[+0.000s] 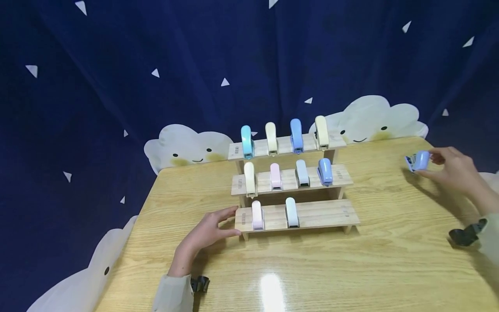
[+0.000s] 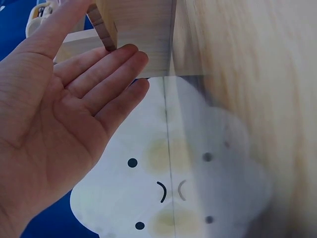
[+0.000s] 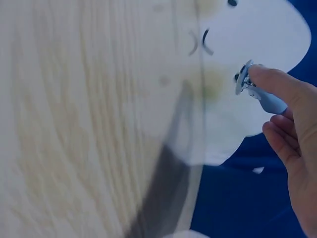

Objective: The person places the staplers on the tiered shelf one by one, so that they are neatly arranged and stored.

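Note:
My right hand (image 1: pixel 454 169) pinches a small blue stapler (image 1: pixel 421 160) above the right side of the table; in the right wrist view the thumb and fingers hold the stapler (image 3: pixel 267 99) against the curtain. My left hand (image 1: pixel 208 229) is at the left end of the lowest shelf (image 1: pixel 321 214) of a three-step wooden rack, thumb toward the front corner and fingers toward the back one. In the left wrist view its fingers (image 2: pixel 99 94) are nearly straight beside the wooden end. A pink stapler (image 1: pixel 257 215) and a pale white-blue stapler (image 1: pixel 291 212) stand on that shelf.
Pink, cream, grey and blue staplers stand in rows on the middle shelf (image 1: pixel 261 184) and the top shelf (image 1: pixel 235 151). The rack stands on a wooden table (image 1: pixel 187 190). Behind hangs a dark blue curtain (image 1: pixel 195 52) with white clouds and triangles.

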The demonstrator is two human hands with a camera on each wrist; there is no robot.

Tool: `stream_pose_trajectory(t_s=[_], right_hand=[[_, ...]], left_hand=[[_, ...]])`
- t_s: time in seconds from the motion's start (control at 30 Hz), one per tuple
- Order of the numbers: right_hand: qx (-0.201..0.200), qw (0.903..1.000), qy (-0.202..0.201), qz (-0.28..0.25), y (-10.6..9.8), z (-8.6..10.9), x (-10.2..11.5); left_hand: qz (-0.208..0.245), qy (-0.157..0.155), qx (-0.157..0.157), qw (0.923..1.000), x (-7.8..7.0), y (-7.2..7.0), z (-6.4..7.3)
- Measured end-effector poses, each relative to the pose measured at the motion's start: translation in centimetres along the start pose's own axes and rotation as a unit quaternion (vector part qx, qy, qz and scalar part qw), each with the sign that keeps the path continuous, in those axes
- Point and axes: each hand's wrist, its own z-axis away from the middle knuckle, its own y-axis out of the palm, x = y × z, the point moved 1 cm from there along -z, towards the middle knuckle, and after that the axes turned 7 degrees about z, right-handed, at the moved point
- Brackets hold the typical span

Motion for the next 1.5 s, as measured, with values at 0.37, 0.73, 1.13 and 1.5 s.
stream_pose_trajectory(t_s=[0.37, 0.73, 1.13, 1.5], right_hand=[[-0.093, 0.9933, -0.048, -0.048, -2.9, 2.3, 7.3], [-0.143, 0.9682, -0.187, -0.084, -5.0, 4.5, 14.9], [-0.101, 0.9499, -0.286, -0.076, -4.0, 6.8, 21.2], [-0.049, 0.9473, -0.314, -0.040, -1.4, 7.7, 23.5]], left_hand=[[0.004, -0.004, -0.002, 1.0000, 0.0, 0.1, 0.1], [-0.002, -0.009, -0.001, 1.0000, 0.1, 0.2, 0.2], [-0.002, -0.003, 0.000, 1.0000, -0.1, 0.0, 0.1], [-0.003, -0.006, 0.003, 1.0000, -0.2, 0.0, 0.0]])
